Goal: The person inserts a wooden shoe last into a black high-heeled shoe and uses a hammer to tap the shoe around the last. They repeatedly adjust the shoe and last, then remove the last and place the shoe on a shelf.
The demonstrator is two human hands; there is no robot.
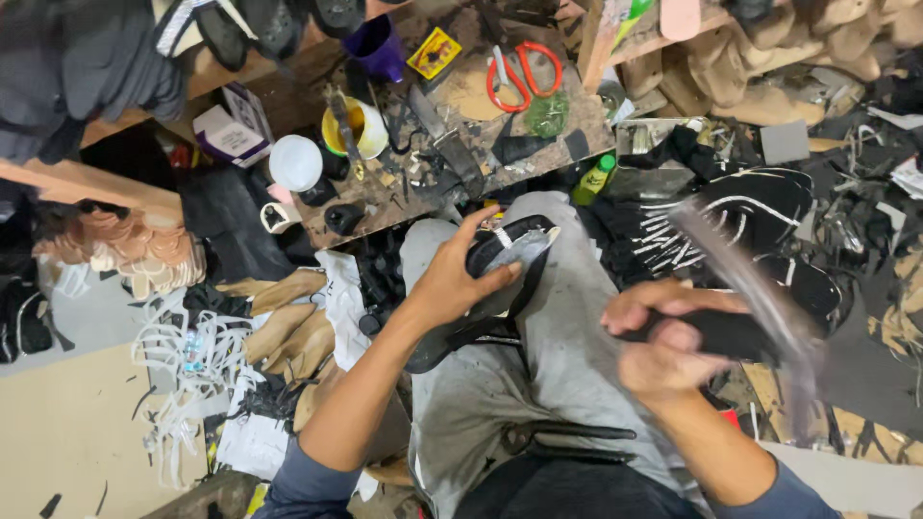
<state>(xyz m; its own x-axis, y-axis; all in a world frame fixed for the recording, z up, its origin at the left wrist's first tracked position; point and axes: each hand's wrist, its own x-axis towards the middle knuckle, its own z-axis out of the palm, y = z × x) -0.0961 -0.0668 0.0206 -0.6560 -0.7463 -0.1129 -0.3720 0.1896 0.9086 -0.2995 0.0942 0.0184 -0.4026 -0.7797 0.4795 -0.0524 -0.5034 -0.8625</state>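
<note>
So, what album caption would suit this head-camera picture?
Left hand steadies a black shoe sole on the lap; right hand grips a blurred black-handled tool.

Blue-grey sleeves pushed up past the elbows, forearms bare. Grey trousers, dusty and smudged, centre frame.

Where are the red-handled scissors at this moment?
In the head view, the red-handled scissors lie at top centre on the cluttered workboard, right of the yellow packet, beyond both hands.
</note>
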